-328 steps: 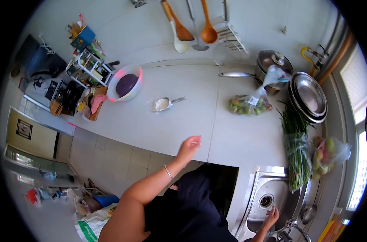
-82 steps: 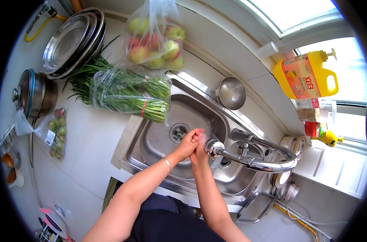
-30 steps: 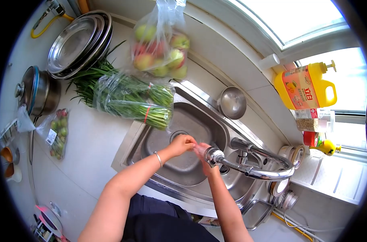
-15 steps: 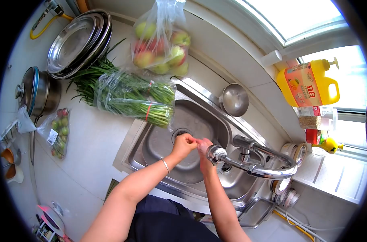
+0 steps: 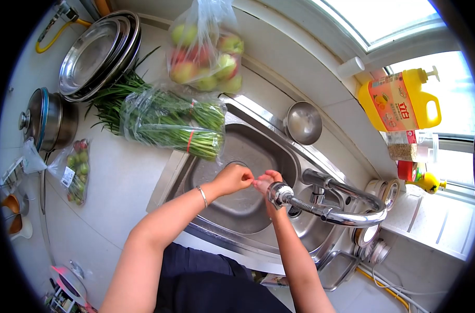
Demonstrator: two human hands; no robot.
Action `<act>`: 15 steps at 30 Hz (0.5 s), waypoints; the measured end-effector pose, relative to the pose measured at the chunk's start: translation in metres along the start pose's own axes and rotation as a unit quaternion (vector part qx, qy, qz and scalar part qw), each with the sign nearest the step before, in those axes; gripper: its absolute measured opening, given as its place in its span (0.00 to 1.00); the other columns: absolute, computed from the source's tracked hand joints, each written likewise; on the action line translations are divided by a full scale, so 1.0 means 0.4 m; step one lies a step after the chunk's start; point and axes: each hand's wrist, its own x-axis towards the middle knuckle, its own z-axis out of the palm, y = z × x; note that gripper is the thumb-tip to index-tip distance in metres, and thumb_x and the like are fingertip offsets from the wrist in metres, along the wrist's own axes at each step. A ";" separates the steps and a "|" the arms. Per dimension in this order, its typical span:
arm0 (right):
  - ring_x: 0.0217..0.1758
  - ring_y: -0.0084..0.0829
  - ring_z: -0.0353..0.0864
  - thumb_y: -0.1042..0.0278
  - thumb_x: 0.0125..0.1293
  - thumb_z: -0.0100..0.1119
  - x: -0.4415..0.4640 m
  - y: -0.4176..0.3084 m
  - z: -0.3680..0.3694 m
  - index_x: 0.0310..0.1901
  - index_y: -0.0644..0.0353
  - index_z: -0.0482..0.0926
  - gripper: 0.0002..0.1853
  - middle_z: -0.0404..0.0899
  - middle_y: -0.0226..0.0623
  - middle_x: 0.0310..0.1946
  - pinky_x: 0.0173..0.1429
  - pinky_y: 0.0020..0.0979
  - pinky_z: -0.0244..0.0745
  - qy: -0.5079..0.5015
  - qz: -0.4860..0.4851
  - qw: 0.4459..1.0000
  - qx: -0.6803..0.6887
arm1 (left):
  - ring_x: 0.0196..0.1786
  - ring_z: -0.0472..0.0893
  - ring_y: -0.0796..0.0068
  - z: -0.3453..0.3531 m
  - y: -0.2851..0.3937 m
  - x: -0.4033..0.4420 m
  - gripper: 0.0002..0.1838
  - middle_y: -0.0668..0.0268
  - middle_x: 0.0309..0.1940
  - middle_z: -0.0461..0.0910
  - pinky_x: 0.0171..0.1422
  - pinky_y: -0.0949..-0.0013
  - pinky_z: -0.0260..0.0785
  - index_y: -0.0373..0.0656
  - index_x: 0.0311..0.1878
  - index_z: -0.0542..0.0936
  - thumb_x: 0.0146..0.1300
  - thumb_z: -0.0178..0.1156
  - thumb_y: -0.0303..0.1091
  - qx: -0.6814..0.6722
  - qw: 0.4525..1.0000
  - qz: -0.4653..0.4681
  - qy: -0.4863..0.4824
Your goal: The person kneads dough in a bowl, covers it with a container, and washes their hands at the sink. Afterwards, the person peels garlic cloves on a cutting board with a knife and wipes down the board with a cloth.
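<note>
Over the steel sink basin (image 5: 248, 224), my two hands meet at the fingertips. My left hand (image 5: 233, 178), with a silver bracelet (image 5: 202, 196) at the wrist, has its fingers curled into a pinch; anything between them is too small to make out. Palm up, my right hand (image 5: 268, 181) has its fingers loosely apart, and its thumb side is partly hidden by the faucet head (image 5: 280, 194). No water stream shows from the faucet. A bundle of green garlic chives (image 5: 169, 125) in clear plastic with red bands overlaps the basin's left rim.
A bag of apples (image 5: 206, 57) stands behind the chives. A steel bowl (image 5: 303, 123) sits on the back ledge. Left are stacked metal basins (image 5: 89, 55), a lidded pot (image 5: 52, 120) and a small bag of fruit (image 5: 77, 172). A yellow detergent jug (image 5: 399, 101) stands right.
My left hand has shifted slightly left, its forearm swinging left too. My right hand's fingers have spread and turned more upward beside the faucet head. The surrounding objects stay put.
</note>
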 end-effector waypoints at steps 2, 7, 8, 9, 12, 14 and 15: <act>0.43 0.29 0.79 0.80 0.55 0.62 0.002 -0.004 0.000 0.53 0.62 0.62 0.25 0.72 0.34 0.39 0.51 0.29 0.75 -0.013 0.004 1.000 -0.001 | 0.33 0.83 0.65 -0.012 0.021 0.009 0.06 0.57 0.30 0.83 0.38 0.67 0.74 0.38 0.32 0.82 0.55 0.62 0.30 0.148 0.988 0.045 -0.018; 0.40 0.26 0.76 0.80 0.54 0.62 0.026 0.025 -0.021 0.52 0.62 0.63 0.25 0.73 0.34 0.37 0.48 0.27 0.74 -0.046 -0.077 0.995 -0.049 | 0.28 0.81 0.62 0.011 0.015 0.015 0.05 0.56 0.24 0.81 0.36 0.64 0.73 0.39 0.27 0.81 0.49 0.62 0.30 0.189 0.979 0.077 0.028; 0.40 0.26 0.76 0.80 0.54 0.62 0.030 0.031 -0.024 0.52 0.62 0.63 0.25 0.73 0.34 0.37 0.48 0.27 0.74 -0.045 -0.077 0.995 -0.049 | 0.28 0.81 0.62 0.026 0.003 0.014 0.05 0.56 0.24 0.81 0.36 0.64 0.73 0.39 0.27 0.81 0.49 0.62 0.30 0.189 0.979 0.077 0.027; 0.39 0.28 0.77 0.80 0.53 0.62 0.033 0.031 -0.022 0.53 0.63 0.62 0.26 0.73 0.35 0.36 0.47 0.28 0.75 -0.030 -0.069 0.997 -0.023 | 0.28 0.82 0.67 0.042 -0.007 0.011 0.04 0.59 0.23 0.81 0.36 0.67 0.73 0.38 0.26 0.81 0.49 0.62 0.28 0.059 0.995 0.037 0.065; 0.40 0.28 0.77 0.79 0.54 0.62 0.020 0.025 -0.005 0.53 0.63 0.63 0.25 0.73 0.35 0.36 0.49 0.29 0.74 0.016 -0.029 0.998 0.061 | 0.32 0.81 0.75 0.088 -0.024 0.001 0.02 0.63 0.27 0.81 0.39 0.73 0.74 0.36 0.30 0.80 0.54 0.61 0.25 -0.140 0.981 -0.044 0.126; 0.42 0.27 0.77 0.77 0.56 0.63 0.006 0.034 0.008 0.53 0.62 0.64 0.24 0.73 0.34 0.37 0.52 0.28 0.73 0.047 0.007 0.992 0.118 | 0.36 0.80 0.79 0.118 -0.031 -0.009 0.02 0.64 0.33 0.81 0.42 0.75 0.74 0.34 0.33 0.79 0.57 0.59 0.22 -0.209 0.963 -0.084 0.148; 0.45 0.29 0.76 0.77 0.56 0.63 0.004 0.046 0.012 0.53 0.62 0.64 0.24 0.72 0.35 0.39 0.54 0.29 0.72 0.054 -0.008 0.986 0.159 | 0.37 0.80 0.78 0.130 -0.033 -0.012 0.04 0.63 0.34 0.81 0.43 0.75 0.74 0.34 0.36 0.79 0.58 0.58 0.22 -0.303 0.933 -0.102 0.165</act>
